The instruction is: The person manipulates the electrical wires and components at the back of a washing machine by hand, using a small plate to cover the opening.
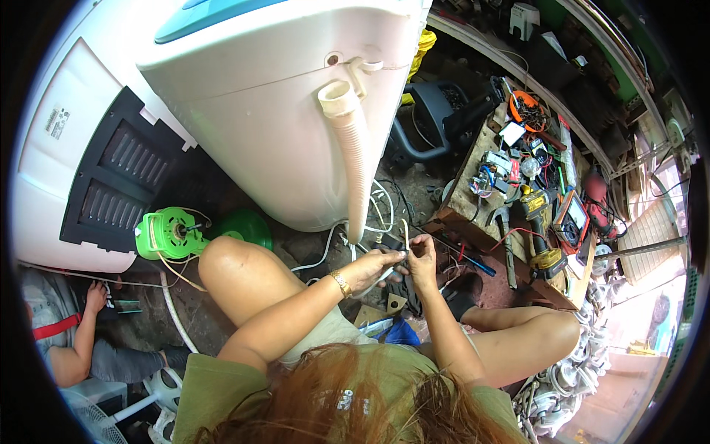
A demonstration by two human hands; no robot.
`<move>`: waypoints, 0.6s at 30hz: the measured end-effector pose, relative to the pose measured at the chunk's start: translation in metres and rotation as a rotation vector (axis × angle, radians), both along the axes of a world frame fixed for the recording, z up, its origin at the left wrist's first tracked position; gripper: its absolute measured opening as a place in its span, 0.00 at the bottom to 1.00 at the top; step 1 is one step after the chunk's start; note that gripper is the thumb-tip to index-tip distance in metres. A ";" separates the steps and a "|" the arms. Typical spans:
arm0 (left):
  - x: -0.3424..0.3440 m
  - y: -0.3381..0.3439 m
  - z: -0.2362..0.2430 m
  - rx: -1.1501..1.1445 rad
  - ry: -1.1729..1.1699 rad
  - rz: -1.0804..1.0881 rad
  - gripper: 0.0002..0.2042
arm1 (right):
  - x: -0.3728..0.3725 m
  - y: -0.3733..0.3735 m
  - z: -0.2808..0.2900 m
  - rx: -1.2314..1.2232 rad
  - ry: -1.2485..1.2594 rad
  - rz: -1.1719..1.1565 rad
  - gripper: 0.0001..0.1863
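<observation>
In front of my knees, my left hand [370, 270] is closed on a pale cable, its fingertips meeting those of the other hand. My right hand [422, 260] pinches the same cable [406, 231], and a short cream length of it sticks up above the fingers. The exact spot under the fingertips is hidden. Just beyond my hands stands a white washing machine [251, 118]. Its ribbed drain hose [349, 148] hangs down the side, ending near my left hand. A white cord [318, 259] loops over the floor below the machine.
A wooden bench [473, 177] at the right carries a yellow-black cordless drill [538, 229], a multimeter [572, 220] and an orange bowl [528, 111]. Left lies a green motor housing [170, 231] beside a dark vented panel [122, 170]. Another person's hand [96, 296] is at far left.
</observation>
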State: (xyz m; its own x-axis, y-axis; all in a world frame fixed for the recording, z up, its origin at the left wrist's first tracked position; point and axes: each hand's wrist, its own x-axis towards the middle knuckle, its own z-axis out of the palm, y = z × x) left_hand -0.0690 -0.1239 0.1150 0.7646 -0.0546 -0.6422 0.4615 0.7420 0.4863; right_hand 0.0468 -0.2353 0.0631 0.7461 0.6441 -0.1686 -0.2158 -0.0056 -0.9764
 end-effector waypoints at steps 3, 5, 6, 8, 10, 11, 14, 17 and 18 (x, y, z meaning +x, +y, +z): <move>0.003 -0.007 -0.005 0.339 -0.066 0.116 0.13 | 0.008 -0.003 0.034 -0.269 -0.367 0.091 0.18; 0.008 -0.012 -0.009 0.553 -0.092 0.157 0.10 | 0.011 -0.007 0.061 -0.235 -0.792 0.149 0.22; 0.011 -0.015 -0.011 0.669 -0.110 0.178 0.10 | 0.009 -0.005 0.073 -0.208 -0.865 0.198 0.23; 0.015 -0.019 -0.012 0.903 -0.073 0.195 0.09 | 0.004 0.005 0.090 -0.214 -1.018 0.277 0.26; 0.017 -0.019 -0.009 0.763 -0.139 0.186 0.10 | 0.002 0.017 0.102 -0.185 -0.727 0.272 0.27; 0.016 -0.017 -0.006 0.689 -0.143 0.123 0.10 | 0.004 0.022 0.106 -0.221 -0.519 0.296 0.27; 0.013 -0.007 0.006 0.438 -0.168 0.124 0.11 | 0.032 0.010 0.117 0.069 0.273 0.317 0.27; 0.014 -0.004 0.014 0.439 -0.189 0.135 0.14 | 0.051 -0.010 0.111 -0.053 0.137 0.353 0.17; 0.015 -0.005 0.015 0.440 -0.173 0.148 0.13 | 0.050 -0.013 0.105 -0.174 -0.043 0.387 0.14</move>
State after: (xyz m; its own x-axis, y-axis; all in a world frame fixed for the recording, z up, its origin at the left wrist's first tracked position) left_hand -0.0545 -0.1289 0.1298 0.8411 0.3106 -0.4429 0.2512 0.5008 0.8283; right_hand 0.0968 -0.2487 0.1680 0.4637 0.8427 -0.2737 -0.1243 -0.2439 -0.9618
